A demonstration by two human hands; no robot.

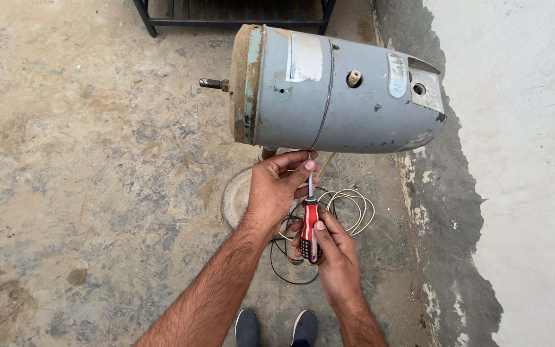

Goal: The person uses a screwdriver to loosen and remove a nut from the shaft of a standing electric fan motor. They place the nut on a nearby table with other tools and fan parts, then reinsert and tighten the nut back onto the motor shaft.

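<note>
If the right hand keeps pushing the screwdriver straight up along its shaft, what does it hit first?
Most likely the underside of the grey motor housing. The right hand points the red-handled screwdriver up at it, and the left hand pinches the shaft just below. Whether the tip already touches is unclear.

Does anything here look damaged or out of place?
Yes. The grey motor housing is worn: rust along its front rim, chipped paint and peeling labels. Below it, the cable lies in a loose tangle on the concrete floor, near the shoes.
</note>
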